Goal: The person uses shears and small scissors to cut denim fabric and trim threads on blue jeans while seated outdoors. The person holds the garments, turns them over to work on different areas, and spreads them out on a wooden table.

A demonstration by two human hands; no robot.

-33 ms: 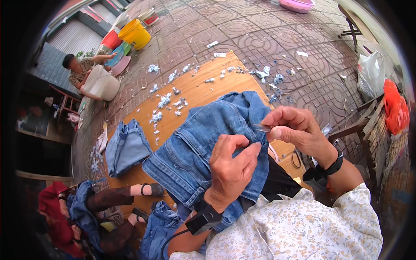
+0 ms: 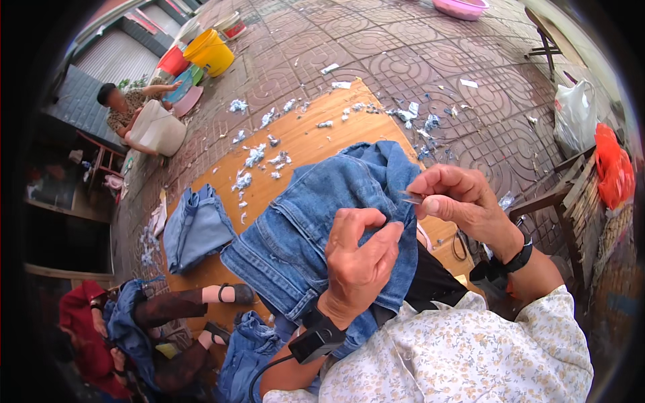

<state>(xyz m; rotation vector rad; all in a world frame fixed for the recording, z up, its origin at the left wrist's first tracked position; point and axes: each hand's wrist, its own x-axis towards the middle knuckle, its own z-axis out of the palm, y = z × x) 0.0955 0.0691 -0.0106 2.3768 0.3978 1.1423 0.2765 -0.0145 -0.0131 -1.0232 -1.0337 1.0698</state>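
Observation:
A blue denim garment [image 2: 302, 228] lies bunched over my lap and the near end of a wooden board [image 2: 302, 138]. My left hand [image 2: 359, 265] pinches a fold of the denim near its upper edge, and a black band sits on that wrist. Just to the right, my right hand [image 2: 457, 198] is closed on a small metal cutting tool [image 2: 411, 198], whose tip points at the fabric beside my left thumb. A black watch is on my right wrist.
A folded pair of jeans [image 2: 195, 228] and pale thread scraps [image 2: 255, 158] lie on the board. A seated person in red [image 2: 87, 322] holds denim at lower left. Another person [image 2: 124, 107] crouches by a white bucket [image 2: 158, 131]. A wooden chair [image 2: 561, 198] with bags stands right.

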